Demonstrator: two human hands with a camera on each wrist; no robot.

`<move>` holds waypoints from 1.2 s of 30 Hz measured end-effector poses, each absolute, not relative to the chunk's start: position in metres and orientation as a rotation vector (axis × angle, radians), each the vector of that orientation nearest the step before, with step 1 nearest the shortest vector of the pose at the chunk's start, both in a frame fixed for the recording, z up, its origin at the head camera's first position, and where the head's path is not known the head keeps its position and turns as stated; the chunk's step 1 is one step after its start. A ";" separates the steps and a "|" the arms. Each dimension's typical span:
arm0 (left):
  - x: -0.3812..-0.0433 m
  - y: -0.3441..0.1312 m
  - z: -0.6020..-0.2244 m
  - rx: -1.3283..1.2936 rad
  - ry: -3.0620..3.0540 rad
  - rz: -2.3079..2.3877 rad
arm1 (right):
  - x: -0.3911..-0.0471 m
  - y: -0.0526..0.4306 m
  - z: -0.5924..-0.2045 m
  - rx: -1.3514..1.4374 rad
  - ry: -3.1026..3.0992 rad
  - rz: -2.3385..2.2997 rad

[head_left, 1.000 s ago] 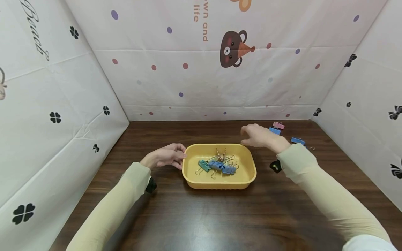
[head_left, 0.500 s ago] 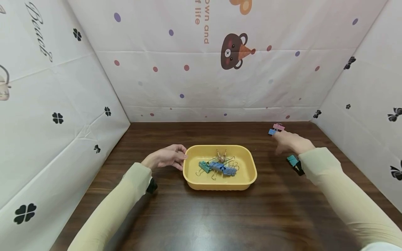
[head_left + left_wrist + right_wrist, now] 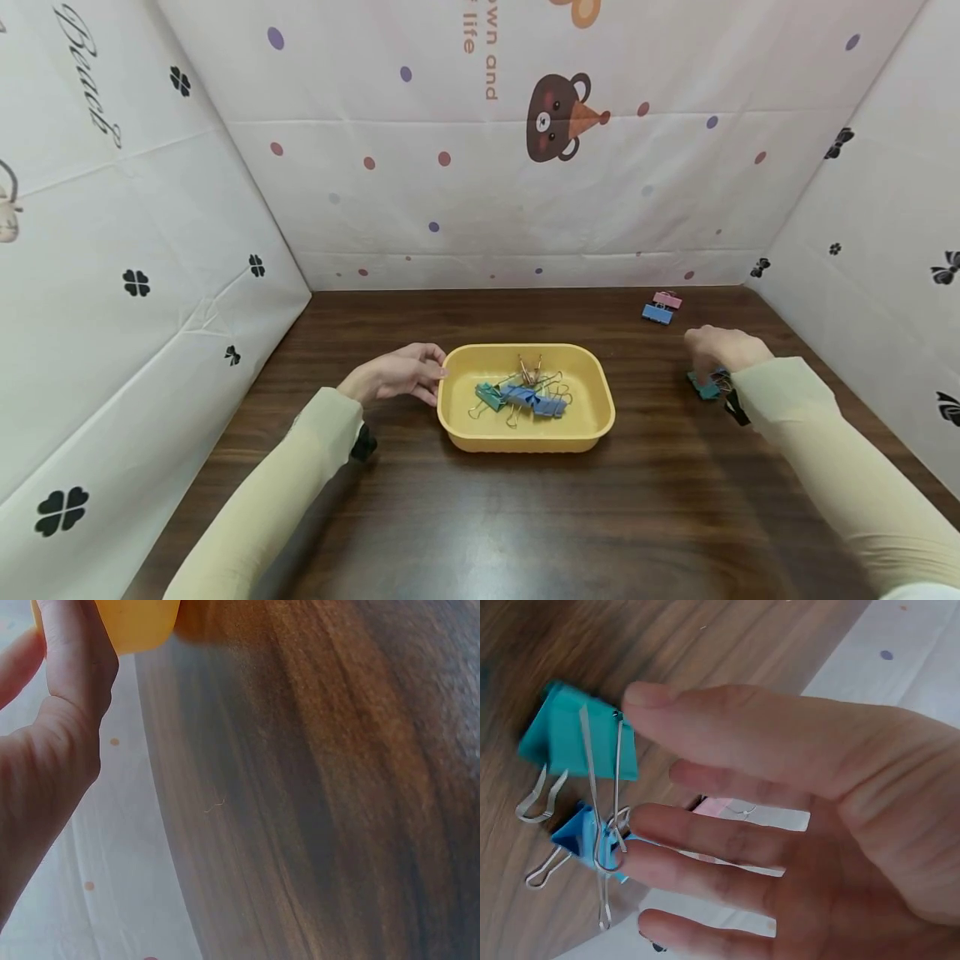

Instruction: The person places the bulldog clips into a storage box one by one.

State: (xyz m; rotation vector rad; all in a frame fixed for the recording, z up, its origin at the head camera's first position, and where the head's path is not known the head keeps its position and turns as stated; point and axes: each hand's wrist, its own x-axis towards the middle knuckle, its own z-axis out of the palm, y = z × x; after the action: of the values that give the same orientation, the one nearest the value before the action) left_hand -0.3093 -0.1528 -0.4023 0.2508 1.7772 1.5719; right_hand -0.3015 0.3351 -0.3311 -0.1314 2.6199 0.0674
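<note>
My left hand (image 3: 401, 372) holds the left rim of a yellow plastic tray (image 3: 525, 445), its thumb and fingers on either side of the edge. In the tray lie a teal binder clip (image 3: 490, 396), blue binder clips (image 3: 550, 407) and a brownish one with raised wire handles. My right hand (image 3: 723, 348) is low over the table at the right, above another teal binder clip (image 3: 592, 742). Its thumb tip is right at that clip, and the fingers are extended and spread near the wire handles. A blue binder clip (image 3: 576, 832) lies close beside the teal one.
Farther back on the right, a pink binder clip (image 3: 667, 300) and a blue one (image 3: 657, 314) lie together on the dark wooden table (image 3: 480, 525). White patterned sheets (image 3: 375, 200) stand along the back and both sides.
My right hand has moved from the tray's right back corner rightward, passing near the pink and blue clips, and lowered to the teal clip. The left hand and tray stay put.
</note>
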 end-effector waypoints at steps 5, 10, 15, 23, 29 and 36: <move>-0.309 -0.153 -0.401 0.252 1.775 1.572 | -0.302 0.337 -0.337 -0.081 2.553 0.119; -0.309 -0.153 -0.402 0.248 1.773 1.573 | -0.300 0.341 -0.344 0.004 2.547 0.115; -0.310 -0.153 -0.403 0.251 1.772 1.574 | -0.298 0.344 -0.351 -0.028 2.559 0.118; -0.309 -0.153 -0.403 0.258 1.764 1.578 | -0.297 0.345 -0.357 -0.035 2.599 0.134; -0.309 -0.153 -0.403 0.257 1.769 1.577 | -0.299 0.345 -0.357 -0.023 2.610 0.110; -0.311 -0.154 -0.403 0.260 1.781 1.571 | -0.298 0.340 -0.350 -0.092 2.612 0.065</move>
State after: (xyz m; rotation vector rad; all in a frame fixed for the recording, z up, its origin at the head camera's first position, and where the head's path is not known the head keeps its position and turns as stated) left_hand -0.3105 -0.1537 -0.4034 0.2597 1.7812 1.5710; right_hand -0.2982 0.3398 -0.3499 -0.0918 2.6124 0.0649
